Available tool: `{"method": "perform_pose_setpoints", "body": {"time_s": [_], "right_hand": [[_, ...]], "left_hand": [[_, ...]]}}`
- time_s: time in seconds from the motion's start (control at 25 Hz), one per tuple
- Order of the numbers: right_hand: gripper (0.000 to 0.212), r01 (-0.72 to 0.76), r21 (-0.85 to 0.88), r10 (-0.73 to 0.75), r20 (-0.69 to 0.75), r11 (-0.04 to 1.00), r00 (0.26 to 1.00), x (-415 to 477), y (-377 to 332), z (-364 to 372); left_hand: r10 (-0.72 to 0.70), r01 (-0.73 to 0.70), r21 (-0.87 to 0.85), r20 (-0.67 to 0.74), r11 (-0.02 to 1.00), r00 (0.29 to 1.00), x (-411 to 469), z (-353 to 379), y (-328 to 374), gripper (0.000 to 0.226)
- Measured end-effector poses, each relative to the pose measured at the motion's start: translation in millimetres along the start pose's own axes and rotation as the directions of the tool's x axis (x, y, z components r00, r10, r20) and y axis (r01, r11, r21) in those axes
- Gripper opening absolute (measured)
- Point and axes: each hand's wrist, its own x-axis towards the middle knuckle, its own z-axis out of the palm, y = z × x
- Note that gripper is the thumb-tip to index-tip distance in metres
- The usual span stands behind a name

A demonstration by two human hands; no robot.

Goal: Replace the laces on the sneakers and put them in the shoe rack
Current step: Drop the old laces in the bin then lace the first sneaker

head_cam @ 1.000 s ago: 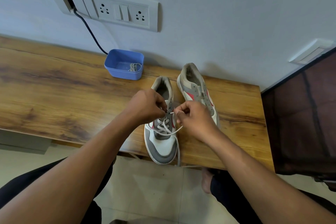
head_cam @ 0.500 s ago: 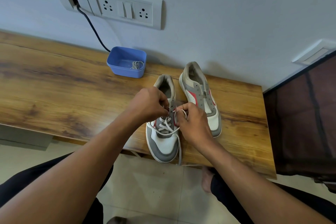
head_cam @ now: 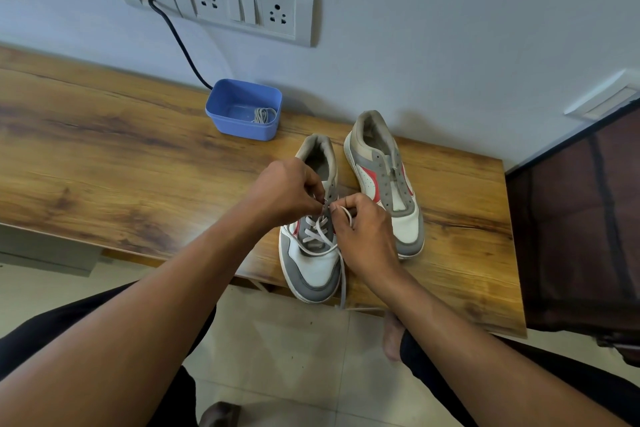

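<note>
Two grey, white and red sneakers stand side by side on the wooden bench (head_cam: 121,163). The left sneaker (head_cam: 313,267) has a white lace (head_cam: 320,236) crossed through its lower eyelets, with one end hanging over the bench's front edge. My left hand (head_cam: 285,192) pinches the lace at an upper eyelet. My right hand (head_cam: 363,236) pinches the lace just beside it, a loop curling over its fingers. The right sneaker (head_cam: 384,177) has no lace in its eyelets.
A blue plastic tub (head_cam: 242,107) with a coiled grey lace (head_cam: 264,114) sits at the back against the wall. A black cable (head_cam: 180,45) runs down from the wall socket plate (head_cam: 242,7). A dark brown rack (head_cam: 581,218) stands right of the bench.
The hands have drawn closer together over the left sneaker's upper eyelets, and the lace loop at the right hand is tighter. The sneakers have not moved.
</note>
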Motion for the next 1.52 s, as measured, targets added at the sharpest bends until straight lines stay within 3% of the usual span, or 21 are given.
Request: {"method": "perform_pose_setpoints", "body": {"time_s": [0.2, 0.52, 0.72, 0.96, 1.16, 1.36, 1.52], "right_hand": [[0.011, -0.068, 0.085, 0.064, 0.056, 0.994, 0.996, 6, -9, -13], [0.020, -0.071, -0.015, 0.073, 0.208, 0.997, 0.975, 40, -36, -40], [0.013, -0.188, 0.084, 0.153, 0.310, 0.979, 0.938, 48, -40, -45], [0.012, -0.148, 0.047, 0.127, 0.308, 0.988, 0.943, 43, -43, -40], [0.019, -0.123, 0.025, 0.111, 0.277, 0.992, 0.954, 42, -42, -36], [0.015, -0.138, 0.030, 0.125, 0.268, 0.990, 0.955, 42, -44, -37], [0.015, -0.154, 0.033, 0.140, 0.266, 0.987, 0.954, 43, -44, -34]], "left_hand": [[0.006, -0.006, -0.022, 0.027, 1.000, 1.000, 1, -1, -3, 0.002], [-0.052, 0.059, -0.193, 0.042, 0.979, 0.998, 2, -1, -5, 0.009], [-0.068, 0.111, -0.289, 0.157, 0.951, 0.985, -6, -18, -12, 0.009], [-0.113, 0.219, -0.324, 0.314, 0.921, 0.943, -8, -24, -17, 0.009], [-0.114, 0.196, -0.375, 0.229, 0.906, 0.967, -7, -17, -11, 0.005], [-0.227, 0.345, -0.438, 0.300, 0.830, 0.927, -11, -33, -19, 0.011], [-0.199, 0.326, -0.516, 0.286, 0.792, 0.937, -9, -26, -14, 0.006]]}}
